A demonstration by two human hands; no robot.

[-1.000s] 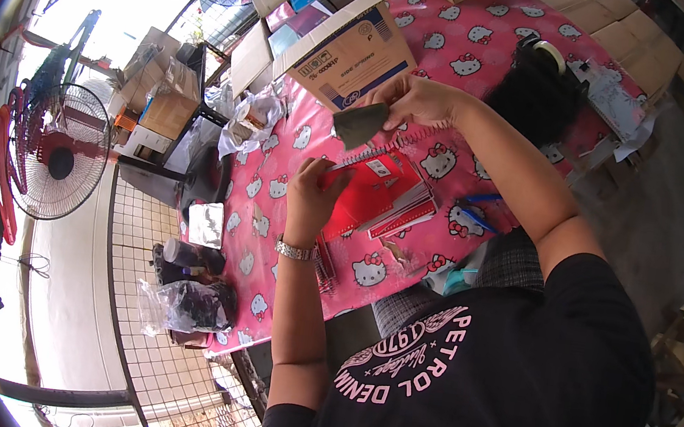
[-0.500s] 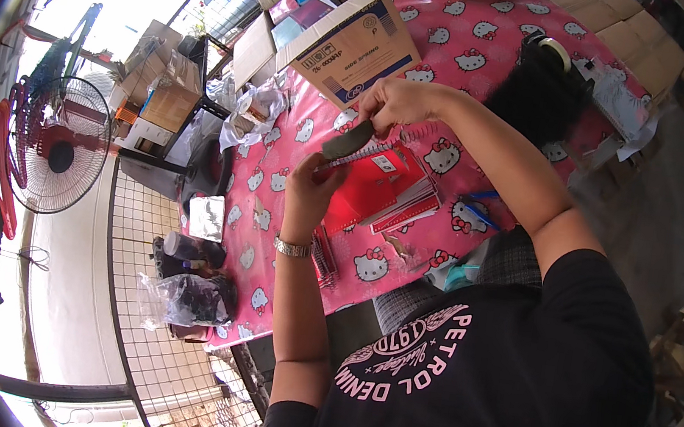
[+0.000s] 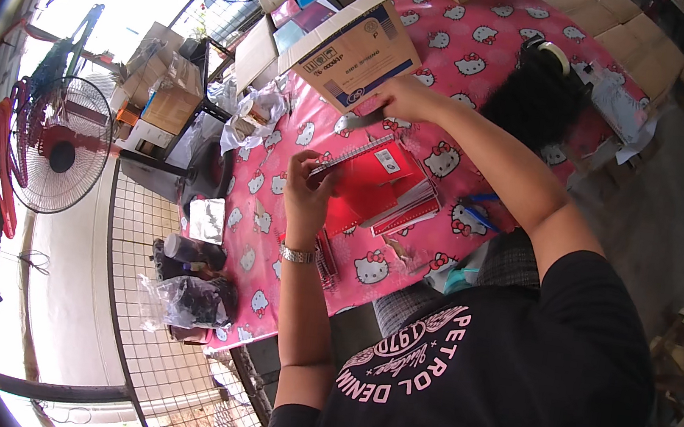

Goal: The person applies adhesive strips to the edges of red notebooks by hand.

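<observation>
At the middle of the pink patterned table lies a red spiral notebook (image 3: 368,178), its coil running along the far left edge. My left hand (image 3: 308,197) grips its left corner near the coil, fingers curled round it. Beyond the notebook my right hand (image 3: 410,100) is closed on a dark flat oblong piece (image 3: 365,120), held just off the coil; its exact kind I cannot make out. More red notebooks (image 3: 406,218) lie under and beside the first one. Next to my left wrist is another coil-bound stack (image 3: 325,261).
A large cardboard box (image 3: 353,53) stands beyond my hands. Blue-handled tools (image 3: 479,211) lie right of the notebooks. A black furry heap (image 3: 539,101) sits at the far right, plastic-wrapped items (image 3: 199,300) at the left edge. A fan (image 3: 61,153) stands further left.
My right hand has moved away from the coil, up and to the right, with the dark piece. The notebook's coil edge is now uncovered. My left hand stays at the corner, slightly lower.
</observation>
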